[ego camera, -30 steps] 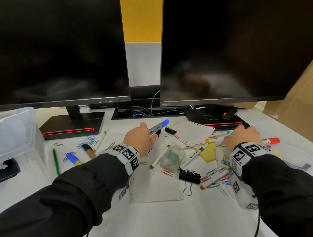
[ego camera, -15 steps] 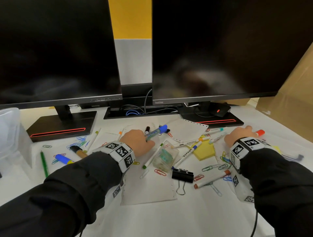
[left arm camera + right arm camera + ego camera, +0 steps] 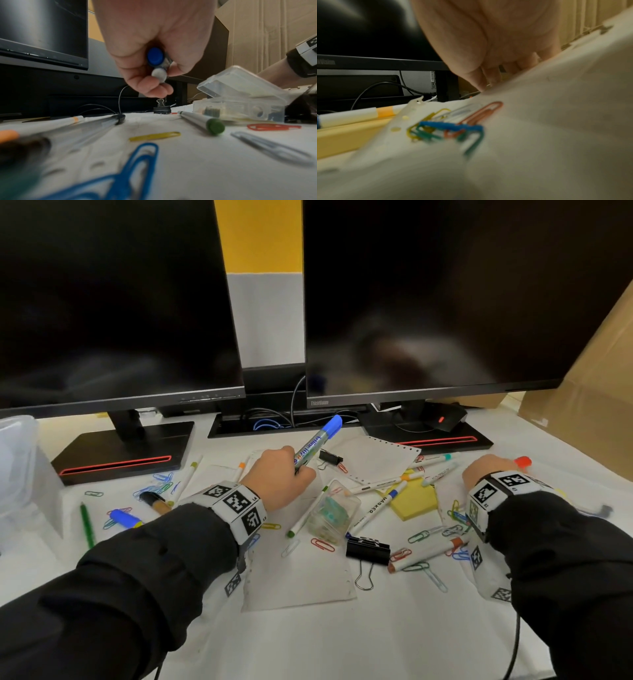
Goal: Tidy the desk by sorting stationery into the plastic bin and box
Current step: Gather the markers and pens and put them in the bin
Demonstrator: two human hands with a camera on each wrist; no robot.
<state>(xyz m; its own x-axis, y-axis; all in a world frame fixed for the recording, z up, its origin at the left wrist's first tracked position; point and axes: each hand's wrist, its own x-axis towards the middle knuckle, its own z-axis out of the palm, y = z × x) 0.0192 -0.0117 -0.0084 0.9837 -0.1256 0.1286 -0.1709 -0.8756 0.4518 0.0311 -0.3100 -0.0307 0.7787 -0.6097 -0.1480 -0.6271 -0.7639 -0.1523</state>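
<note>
The left hand (image 3: 281, 477) now holds the blue-capped marker (image 3: 317, 441) clear of the desk, cap tilted up toward the monitors; 1 second ago that marker lay low against the desk under the same hand, and 0.5 seconds ago it was only starting to rise. In the left wrist view the fingers (image 3: 154, 88) curl round 2 barrels, the blue-ended one and a second pale-ended pen (image 3: 159, 75) just below it, so the hand seems to carry 2 pens.

The right hand (image 3: 486, 470) sits over the red-capped marker (image 3: 523, 462), which has slid in from farther right of the small clear case (image 3: 334, 511) to the hand's fingertips. The right wrist view shows fingers (image 3: 485, 79) pointing down behind a raised sheet, and I cannot tell whether they grip the marker or just rest on it.

Taking the small clear case as landmark: the left hand is just left and behind it, the right hand well to its right, the yellow sticky pad (image 3: 416, 499) between case and right hand. The plastic bin (image 3: 17, 460) stands far left of the case.

Judging from this, the pickup on the left is done and the carry to the bin is next; many paper clips and pens are left.
</note>
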